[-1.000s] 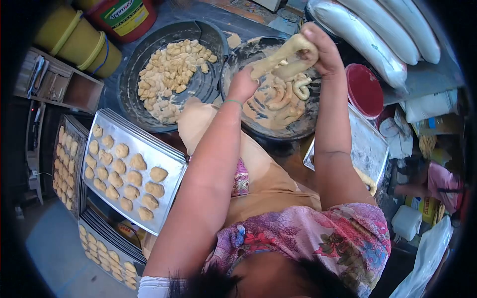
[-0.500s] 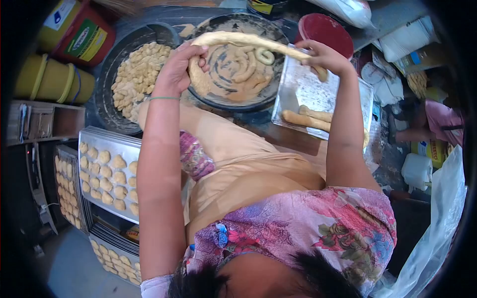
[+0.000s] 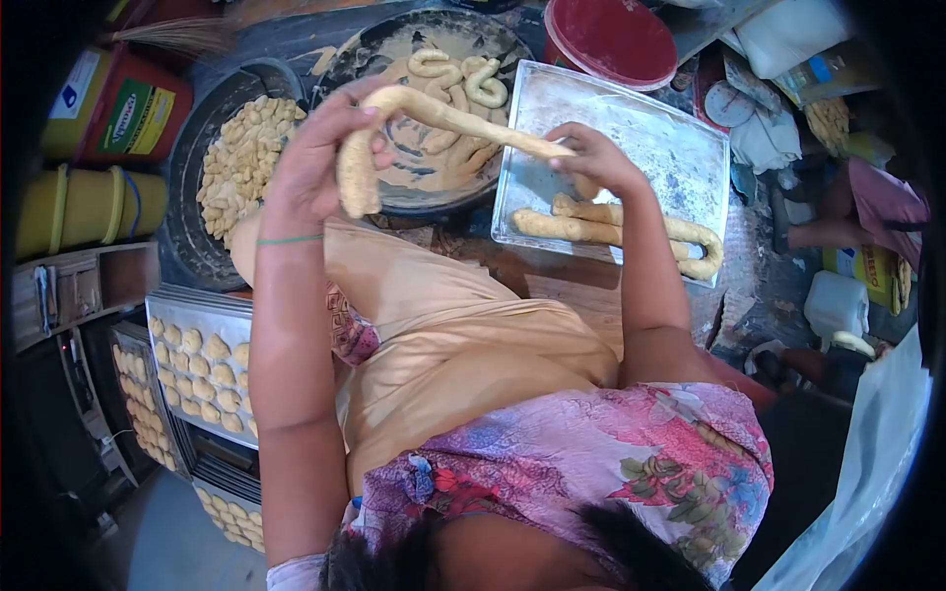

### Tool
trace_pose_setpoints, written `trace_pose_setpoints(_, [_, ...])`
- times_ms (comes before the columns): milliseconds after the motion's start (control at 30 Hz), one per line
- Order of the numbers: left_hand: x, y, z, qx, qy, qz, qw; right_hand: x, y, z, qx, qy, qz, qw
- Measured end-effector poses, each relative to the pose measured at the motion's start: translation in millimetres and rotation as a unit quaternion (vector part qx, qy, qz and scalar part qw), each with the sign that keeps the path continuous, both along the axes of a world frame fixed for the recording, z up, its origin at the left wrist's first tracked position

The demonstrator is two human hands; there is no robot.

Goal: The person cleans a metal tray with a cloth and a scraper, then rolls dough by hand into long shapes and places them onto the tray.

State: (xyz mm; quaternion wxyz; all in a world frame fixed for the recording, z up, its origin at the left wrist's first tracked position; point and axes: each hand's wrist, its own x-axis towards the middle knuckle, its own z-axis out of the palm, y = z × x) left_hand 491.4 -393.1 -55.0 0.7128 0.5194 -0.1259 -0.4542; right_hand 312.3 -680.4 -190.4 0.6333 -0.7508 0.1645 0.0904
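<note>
A long rope of dough (image 3: 463, 120), coated in crumbs, is stretched between my two hands. My left hand (image 3: 330, 148) is wrapped round it near one end, which hangs down below the fingers. At the other end my right hand (image 3: 596, 163) grips it above a metal tray (image 3: 611, 108), with a short piece drooping under the fingers. On that tray's near side lies another rope of dough (image 3: 567, 227), bent into a U. Behind my hands, a wide black basin (image 3: 345, 69) holds crumbs and several coiled dough ropes (image 3: 434, 67).
A second dark basin (image 3: 187, 163), full of small dough pieces (image 3: 241, 158), stands at the left. Trays of dough balls (image 3: 202, 369) are stacked at lower left. A red bucket (image 3: 611, 44) stands beyond the metal tray. Another person's leg (image 3: 823, 227) shows at the right.
Both hands have moved left and lower with the dough rope, away from the basin's far side. The view has shifted, and more of the metal tray and its U-shaped dough shows.
</note>
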Motion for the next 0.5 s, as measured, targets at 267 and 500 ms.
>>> trace_pose_setpoints(267, [-13.1,-20.7,22.2,0.012,-0.092,0.026,0.995,20.2,53.4,-28.7,0.124,0.011,0.089,0.988])
trace_pose_setpoints(500, [-42.1,-68.5,6.4,0.047,-0.059,-0.046,0.996,14.7,48.4,-35.7,-0.121,-0.052,0.199,0.971])
